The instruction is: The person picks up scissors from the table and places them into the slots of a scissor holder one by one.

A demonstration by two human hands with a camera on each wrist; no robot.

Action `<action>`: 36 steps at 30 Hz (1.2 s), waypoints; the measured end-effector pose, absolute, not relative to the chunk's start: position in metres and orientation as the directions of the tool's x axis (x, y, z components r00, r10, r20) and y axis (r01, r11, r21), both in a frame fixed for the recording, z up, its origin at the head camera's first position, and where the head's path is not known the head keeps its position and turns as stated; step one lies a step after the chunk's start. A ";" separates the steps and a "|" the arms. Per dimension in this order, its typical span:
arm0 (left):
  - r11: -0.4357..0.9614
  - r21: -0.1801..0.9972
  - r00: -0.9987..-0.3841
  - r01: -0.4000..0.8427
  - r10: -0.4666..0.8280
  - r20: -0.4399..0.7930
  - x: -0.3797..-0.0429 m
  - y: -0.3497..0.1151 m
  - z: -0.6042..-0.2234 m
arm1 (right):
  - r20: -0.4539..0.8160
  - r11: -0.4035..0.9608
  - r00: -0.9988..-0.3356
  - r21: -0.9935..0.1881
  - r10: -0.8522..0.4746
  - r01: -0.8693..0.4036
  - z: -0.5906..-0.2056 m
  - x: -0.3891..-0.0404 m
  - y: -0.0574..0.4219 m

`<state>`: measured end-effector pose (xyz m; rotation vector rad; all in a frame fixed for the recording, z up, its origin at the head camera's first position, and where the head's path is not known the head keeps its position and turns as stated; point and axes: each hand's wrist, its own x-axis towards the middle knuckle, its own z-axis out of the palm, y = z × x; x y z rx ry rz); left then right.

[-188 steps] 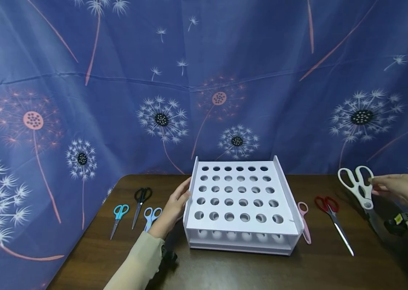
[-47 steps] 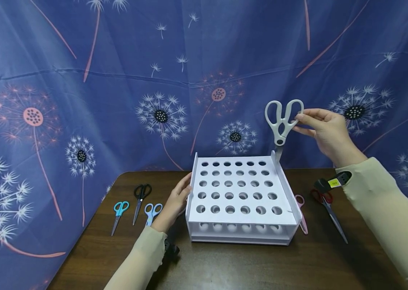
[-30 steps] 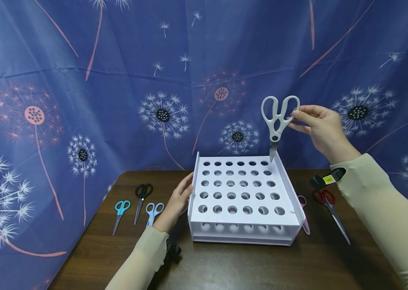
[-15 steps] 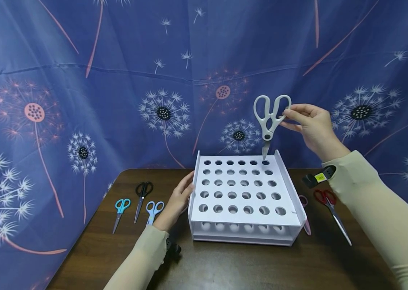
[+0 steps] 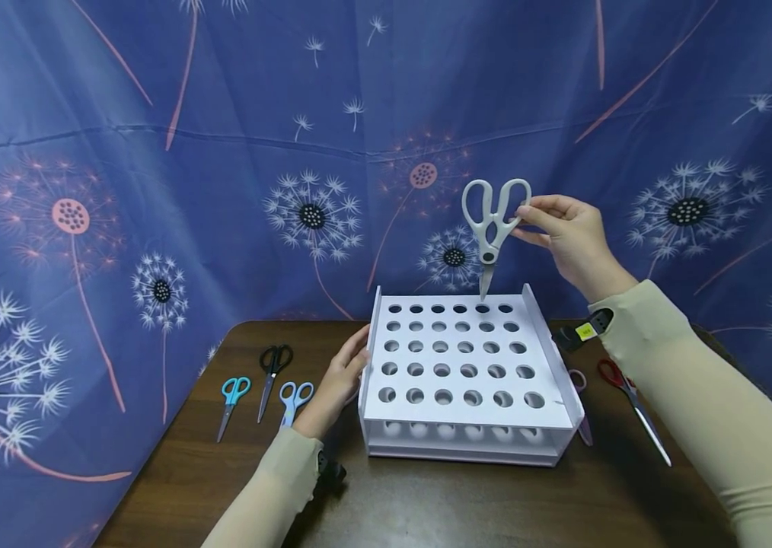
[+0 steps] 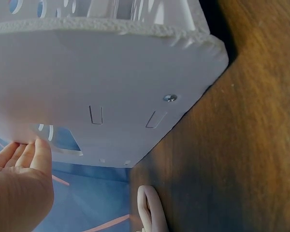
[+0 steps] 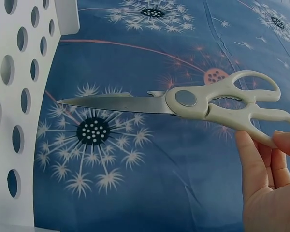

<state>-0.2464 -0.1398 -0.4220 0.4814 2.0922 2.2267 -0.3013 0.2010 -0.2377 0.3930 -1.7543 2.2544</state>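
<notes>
My right hand [image 5: 567, 236] pinches one handle loop of white-handled kitchen scissors [image 5: 491, 232]. They hang with the blades down, and in the head view the tip overlaps the back row of holes in a white rack [image 5: 454, 415]. The right wrist view has the scissors [image 7: 188, 102] lying across it, blades together, with thumb and fingers of the right hand [image 7: 270, 183] at the lower loop. My left hand [image 5: 334, 388] touches the rack's left side wall; in the left wrist view its fingertips [image 6: 41, 147] meet the white panel [image 6: 87, 72] beside a cutout.
On the wooden table [image 5: 427, 502], turquoise scissors [image 5: 231, 399], black scissors [image 5: 272, 373] and light blue scissors [image 5: 293, 399] lie left of the rack. Pink scissors [image 5: 581, 380], partly hidden, and red scissors [image 5: 633, 403] lie to its right. A blue dandelion-print cloth [image 5: 221, 228] hangs behind.
The right hand took the white scissors from the table at the right, raised them and carried them left over the rack's back row. The left hand stays at the rack's side.
</notes>
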 end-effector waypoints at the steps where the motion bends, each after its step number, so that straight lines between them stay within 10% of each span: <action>1: -0.077 0.982 -0.952 0.173 0.242 0.187 -0.246 -0.140 -0.422 | 0.367 -0.237 -0.929 -0.900 0.037 -0.365 -0.238 -0.302 0.200; 36: -0.070 0.976 -0.943 0.207 0.252 0.218 -0.245 -0.139 -0.421 | 0.317 -0.277 -0.948 -0.909 0.031 -0.313 -0.267 -0.345 0.143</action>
